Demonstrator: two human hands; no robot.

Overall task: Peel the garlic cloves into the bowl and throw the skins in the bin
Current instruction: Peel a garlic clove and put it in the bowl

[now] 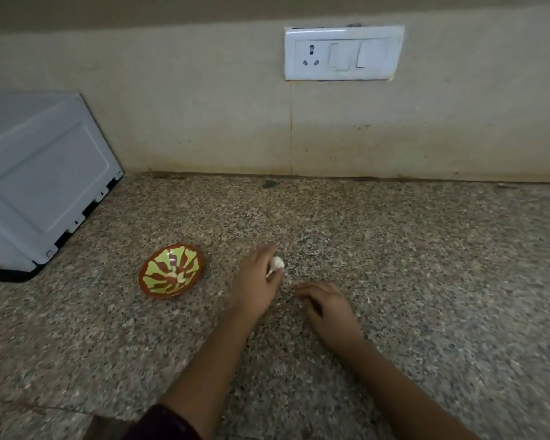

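At the left edge a white appliance [35, 185] is cut off by the frame, so its kind stays unclear. Half hidden behind the fingers of the left hand [254, 281], a white garlic clove [277, 263] is pinched just above the speckled countertop [426, 265]. The right hand [327, 309] rests near it on the stone, fingers loosely bent, gripping nothing visible. Left of both, apart, sits the green-and-brown bowl [188, 258] holding blurred pale pieces [177, 276]. A switch plate [342, 53] is set in the wall behind.

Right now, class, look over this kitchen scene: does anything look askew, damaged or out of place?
The switch plate on the wall sits slightly crooked, with dark gaps along its top and bottom edges.
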